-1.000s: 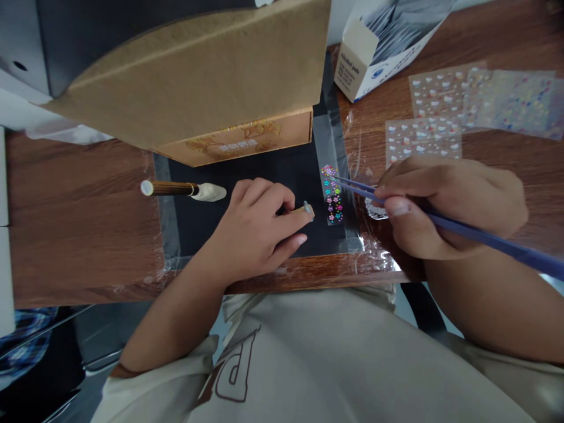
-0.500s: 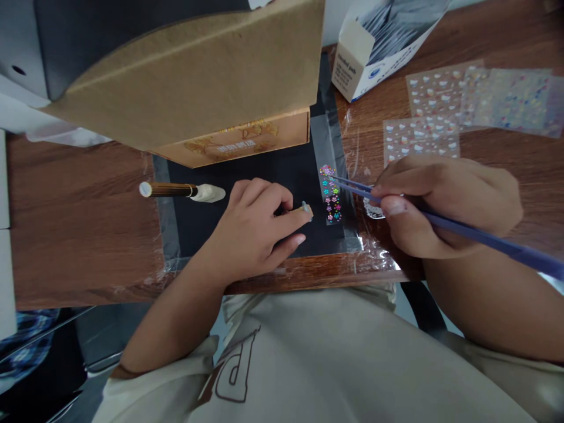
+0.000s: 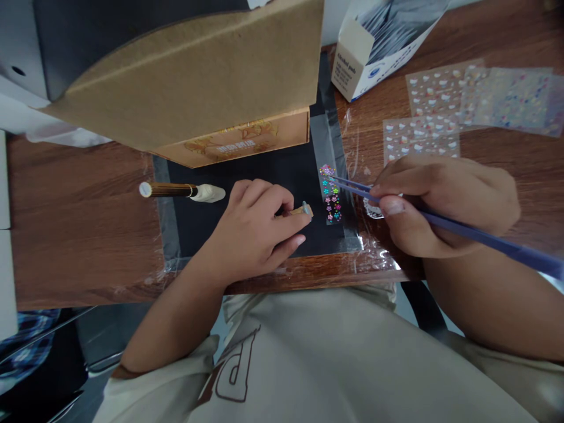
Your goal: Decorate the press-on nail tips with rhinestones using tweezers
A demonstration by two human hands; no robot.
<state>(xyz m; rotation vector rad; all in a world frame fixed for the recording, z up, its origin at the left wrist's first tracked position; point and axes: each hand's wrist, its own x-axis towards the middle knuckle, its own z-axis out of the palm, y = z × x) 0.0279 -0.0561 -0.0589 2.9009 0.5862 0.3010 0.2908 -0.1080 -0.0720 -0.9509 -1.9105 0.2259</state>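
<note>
In my right hand (image 3: 449, 205) I grip purple tweezers (image 3: 467, 235) between thumb and fingers. Their tips reach a strip of colourful flower stickers (image 3: 331, 200) lying on the right side of the black mat (image 3: 273, 164). My left hand (image 3: 258, 229) rests on the mat, its fingers curled around a small tan piece with a silvery-blue part on top (image 3: 306, 210). Most of that piece is hidden by the fingers, so its kind is unclear. Left of this hand lies a bottle with a gold-and-black handle (image 3: 171, 190) and a pale body.
A tan printed box (image 3: 247, 141) stands behind the mat under a large cardboard piece (image 3: 211, 76). An alcohol pad box (image 3: 365, 64) stands at the back right. Clear sticker sheets (image 3: 423, 138) lie on the wooden table (image 3: 79, 223), beyond my right hand.
Almost nothing differs. My right hand has shifted very slightly left, with the tweezer tips still at the flower stickers; my left hand stays in place.
</note>
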